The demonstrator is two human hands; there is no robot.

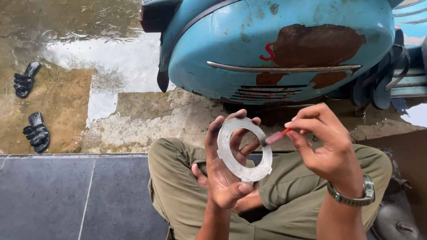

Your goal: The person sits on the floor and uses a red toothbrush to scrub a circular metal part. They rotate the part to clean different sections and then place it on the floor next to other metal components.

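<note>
An outdoor roadside repair spot: rusted blue scooter (284,49) on wet concrete ground (133,115), black sandals (31,106) lying about.

The scooter (284,49) runs off the top and right edges. The brush (275,137) handle hides inside the right hand (327,142); its bristles blur.

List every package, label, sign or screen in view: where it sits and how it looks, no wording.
No packages, signs or screens in view.
Painted mark: red, curved, on the side panel of the light blue scooter, left of a large brown rust patch; partly worn.
Wristwatch: metal band, on the right hand's wrist; its face is turned away, so nothing shows.
</note>
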